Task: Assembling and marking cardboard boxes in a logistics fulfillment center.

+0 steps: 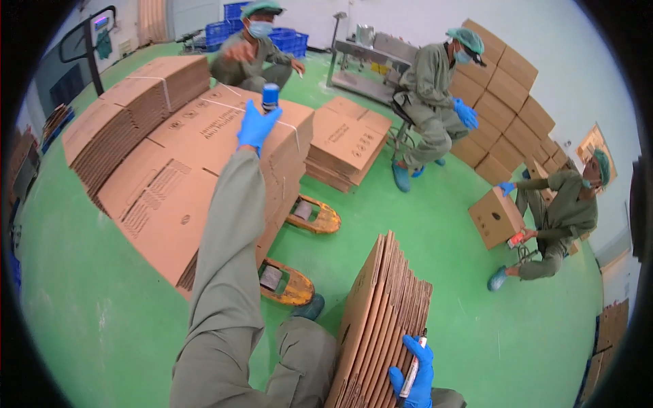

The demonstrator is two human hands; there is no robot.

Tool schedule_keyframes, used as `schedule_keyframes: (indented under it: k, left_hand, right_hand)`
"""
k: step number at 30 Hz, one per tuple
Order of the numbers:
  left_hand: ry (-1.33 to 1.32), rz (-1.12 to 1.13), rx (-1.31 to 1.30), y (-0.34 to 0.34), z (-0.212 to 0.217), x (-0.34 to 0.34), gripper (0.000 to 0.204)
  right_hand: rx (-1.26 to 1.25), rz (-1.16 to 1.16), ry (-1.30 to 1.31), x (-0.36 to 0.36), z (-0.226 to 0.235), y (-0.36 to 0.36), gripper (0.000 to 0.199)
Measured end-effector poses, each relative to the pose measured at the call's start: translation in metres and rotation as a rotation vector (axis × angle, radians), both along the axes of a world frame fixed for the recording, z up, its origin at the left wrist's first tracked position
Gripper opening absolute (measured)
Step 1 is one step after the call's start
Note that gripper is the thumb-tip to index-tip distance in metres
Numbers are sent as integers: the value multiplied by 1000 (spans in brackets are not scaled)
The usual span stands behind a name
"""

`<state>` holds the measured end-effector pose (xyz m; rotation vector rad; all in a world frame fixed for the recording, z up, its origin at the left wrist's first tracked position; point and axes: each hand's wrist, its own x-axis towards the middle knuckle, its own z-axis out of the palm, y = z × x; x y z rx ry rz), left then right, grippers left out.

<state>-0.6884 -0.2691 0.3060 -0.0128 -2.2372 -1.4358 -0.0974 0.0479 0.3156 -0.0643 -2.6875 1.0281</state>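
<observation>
The left hand [256, 126] grips a small blue canister [271, 96] above the stacked flat cartons [204, 156]; the right hand [415, 372] clamps a marker [413, 368] against upright folded cartons [384, 319], apparently unmarked.

The left hand [257, 128] reaches far out over the big pile of flattened cartons [197, 170], with a small can [271, 96] at its fingers. Under that pile's near edge the pallet jack forks [292, 284] stick out to the right on the floor [462, 272]. The right hand [415, 377] is near, at the lower edge, holding a marker [413, 370] against a bundle of flat cartons standing on edge [388, 319]. A lower stack of flat cartons [348, 141] lies farther off, right of the big pile. Behind it sits a person on a stool [435, 102], and a wall of boxes [507, 115] rises to the far right. Another person at the right holds a made-up box [495, 217].
</observation>
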Motion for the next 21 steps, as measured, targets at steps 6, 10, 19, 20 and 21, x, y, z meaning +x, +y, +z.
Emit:
schedule_keyframes:
  k: [6, 10, 19, 20, 21]
  left_hand:
    - [19, 134, -6, 19, -2, -51, 104]
    - [-20, -129, 210, 22, -1, -48, 80]
    - [407, -199, 601, 50, 30, 76, 34]
    - [377, -357, 648, 57, 25, 101, 36]
    - [341, -328, 598, 72, 19, 141, 36]
  right_hand:
    - [-144, 29, -9, -15, -12, -8, 46]
    - [-357, -17, 0, -20, -33, -18, 65]
    - [-1015, -578, 173, -10, -61, -21, 60]
    - [-1012, -614, 182, -14, -63, -15, 60]
    - [-1044, -655, 133, -16, -66, -7, 58]
